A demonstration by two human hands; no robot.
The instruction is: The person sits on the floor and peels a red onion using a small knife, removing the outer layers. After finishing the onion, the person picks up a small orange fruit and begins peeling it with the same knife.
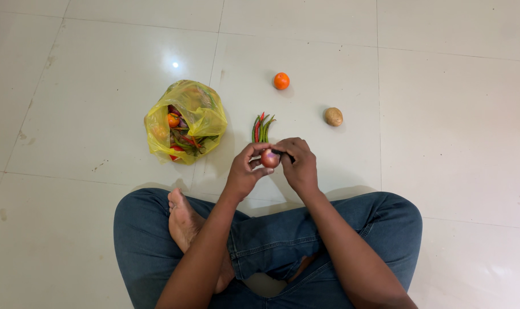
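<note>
We hold one small reddish onion (270, 158) between both hands, just above the floor in front of our crossed legs. Our left hand (246, 167) curls around it from the left, thumb and fingertips closed on its skin; our right hand (298, 162) closes on it from the right, fingers pinching at its top. Both hands are narrow, gripping the onion.

Just beyond the hands lies one small bunch of chillies (262, 128), green with a red one among them, flat on the floor (431, 143). Farther out to the right sits one potato (333, 117), and beyond the chillies one orange tomato (281, 80), each well apart from the other. To the left rests one yellow plastic bag (200, 111), open toward us, with more vegetables showing inside; how many we cannot tell.

The floor is large glossy white tiles with thin grout lines, a ceiling light mirrored in one tile and a few faint scuffs. We sit cross-legged in blue jeans (380, 220), one bare foot (183, 217) showing.
</note>
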